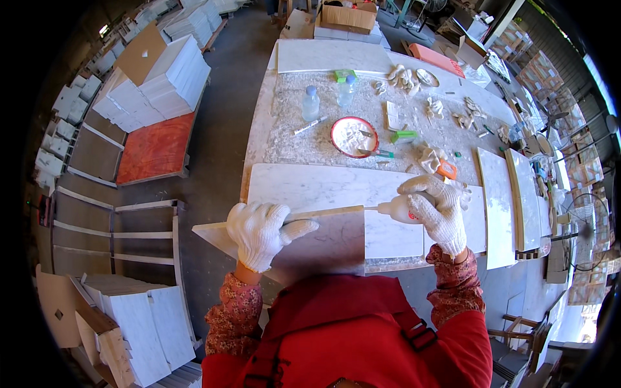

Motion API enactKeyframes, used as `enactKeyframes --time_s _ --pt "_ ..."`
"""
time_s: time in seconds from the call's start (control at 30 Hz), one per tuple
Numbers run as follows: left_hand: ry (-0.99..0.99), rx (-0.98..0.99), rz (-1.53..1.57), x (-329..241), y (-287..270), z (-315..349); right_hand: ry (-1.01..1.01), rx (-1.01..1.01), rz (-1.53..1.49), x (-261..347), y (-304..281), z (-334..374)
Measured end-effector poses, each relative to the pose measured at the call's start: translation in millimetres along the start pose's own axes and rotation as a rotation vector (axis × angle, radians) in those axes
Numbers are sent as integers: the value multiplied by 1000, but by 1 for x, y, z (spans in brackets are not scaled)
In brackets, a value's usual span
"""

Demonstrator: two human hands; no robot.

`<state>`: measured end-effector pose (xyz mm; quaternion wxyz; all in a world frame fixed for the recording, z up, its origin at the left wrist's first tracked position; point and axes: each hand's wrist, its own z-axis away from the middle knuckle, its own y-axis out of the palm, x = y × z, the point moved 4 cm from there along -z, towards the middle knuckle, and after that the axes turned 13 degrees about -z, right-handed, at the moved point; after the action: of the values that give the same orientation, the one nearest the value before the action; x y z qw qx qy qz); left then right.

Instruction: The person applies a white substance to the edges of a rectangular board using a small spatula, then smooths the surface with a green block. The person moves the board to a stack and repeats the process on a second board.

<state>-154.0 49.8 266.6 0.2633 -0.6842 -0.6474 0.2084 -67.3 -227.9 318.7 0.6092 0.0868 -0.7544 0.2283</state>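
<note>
My left hand [259, 234], in a white knit glove, is wrapped over the upper edge of a grey-veined marble slab [333, 236]. The slab is tipped up in front of my body, and its lower part is hidden by my red apron. In my gloved right hand [441, 210] is a small white squeeze bottle [396, 209] with a thin nozzle. Its tip points left, at the slab's upper right corner; whether it touches cannot be made out. Beneath them, a flat marble slab [297, 181] lies along the near side of the worktable.
The dusty worktable [284, 136] holds a red-rimmed bowl [354, 152] of white paste, two plastic bottles [310, 103], loose gloves [404, 79] and an orange box [447, 169]. Narrow slabs [497, 207] stick out at the right edge. Stacked tiles [155, 84] and a metal rack [145, 236] stand left.
</note>
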Motion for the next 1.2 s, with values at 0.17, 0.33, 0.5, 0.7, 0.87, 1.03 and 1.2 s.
enactKeyframes --time_s 0.17,0.33,0.5,0.7,0.87,1.03,1.2 --pt "-4 9 2 0 -1 -2 -29 6 30 3 0 -2" --pt "-5 18 -5 2 0 2 -12 46 13 2 2 -4" --pt "-5 54 -18 0 -3 0 37 -86 -357 -23 -1 -13" --pt "46 106 14 -1 -6 -7 165 -69 -411 -101 -2 -67" --pt "50 98 22 2 -11 -9 -68 -199 175 -218 17 -153" --pt "45 104 47 7 12 -1 36 -207 483 -285 32 -227" --pt "57 73 34 2 2 -15 150 -58 799 -351 27 -288"
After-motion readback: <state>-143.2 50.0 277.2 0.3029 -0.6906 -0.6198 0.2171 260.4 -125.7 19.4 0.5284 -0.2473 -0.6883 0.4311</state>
